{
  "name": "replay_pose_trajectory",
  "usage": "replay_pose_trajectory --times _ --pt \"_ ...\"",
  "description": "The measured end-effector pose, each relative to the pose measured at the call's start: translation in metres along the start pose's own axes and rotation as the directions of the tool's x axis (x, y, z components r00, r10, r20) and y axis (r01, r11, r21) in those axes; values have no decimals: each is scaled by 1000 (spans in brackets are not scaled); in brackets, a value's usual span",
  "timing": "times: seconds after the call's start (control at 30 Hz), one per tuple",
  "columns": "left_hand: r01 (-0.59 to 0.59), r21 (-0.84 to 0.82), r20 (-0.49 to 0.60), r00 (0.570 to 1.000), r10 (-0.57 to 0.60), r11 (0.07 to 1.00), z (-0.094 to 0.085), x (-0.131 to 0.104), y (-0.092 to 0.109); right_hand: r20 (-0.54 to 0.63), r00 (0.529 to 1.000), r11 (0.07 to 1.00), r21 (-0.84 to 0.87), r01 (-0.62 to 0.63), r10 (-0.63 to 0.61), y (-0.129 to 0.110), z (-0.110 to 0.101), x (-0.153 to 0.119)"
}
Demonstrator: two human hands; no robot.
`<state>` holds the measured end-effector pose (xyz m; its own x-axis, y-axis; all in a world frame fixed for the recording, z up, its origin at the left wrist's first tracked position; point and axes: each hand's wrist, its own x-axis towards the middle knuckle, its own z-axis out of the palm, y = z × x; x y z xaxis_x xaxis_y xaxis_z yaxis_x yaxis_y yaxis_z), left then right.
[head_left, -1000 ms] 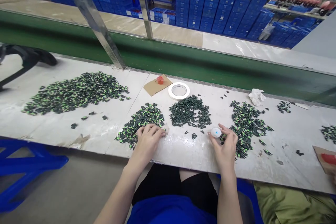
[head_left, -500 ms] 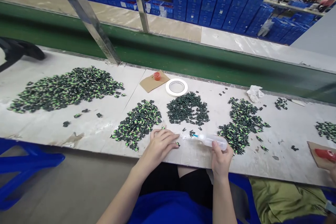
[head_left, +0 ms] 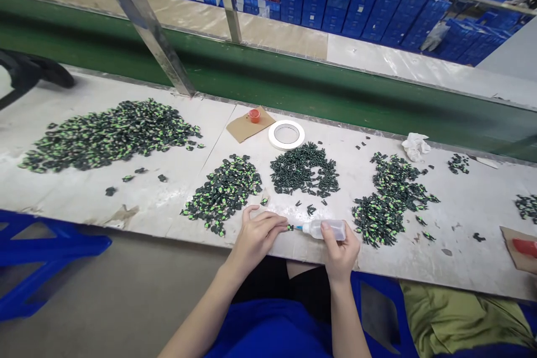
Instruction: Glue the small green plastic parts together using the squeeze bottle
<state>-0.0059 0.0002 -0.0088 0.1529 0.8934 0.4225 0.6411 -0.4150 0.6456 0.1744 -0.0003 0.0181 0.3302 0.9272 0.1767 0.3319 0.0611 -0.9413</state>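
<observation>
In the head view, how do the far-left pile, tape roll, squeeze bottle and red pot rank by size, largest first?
Far-left pile
Tape roll and squeeze bottle: too alike to rank, the bottle being partly hidden
Red pot

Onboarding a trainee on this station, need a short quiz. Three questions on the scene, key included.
1. True or false: the blue tip points toward the small part at the left hand.
2. What sits on the cardboard beside the tape roll? A) crumpled paper B) red tub C) squeeze bottle
3. Which hand holds the squeeze bottle?

Key: 1 true; 2 B; 3 right hand.
</observation>
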Motion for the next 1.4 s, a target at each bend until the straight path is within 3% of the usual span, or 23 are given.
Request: replay_pose_trajectory --times 0.4,0.87,1.13,1.4 --pt "-2 17 -79 997 3 1000 3 -2 4 20 999 999 -26 -46 46 2 0 1" --pt "17 18 -59 998 -16 1000 3 -2 3 28 997 997 -23 -71 72 4 0 2" --pt "26 14 -55 998 -25 1000 4 -2 3 -23 995 995 -8 -97 97 5 1 1" --pt "23 4 -74 997 -23 1000 5 -2 3 37 996 996 -18 -82 83 7 0 2"
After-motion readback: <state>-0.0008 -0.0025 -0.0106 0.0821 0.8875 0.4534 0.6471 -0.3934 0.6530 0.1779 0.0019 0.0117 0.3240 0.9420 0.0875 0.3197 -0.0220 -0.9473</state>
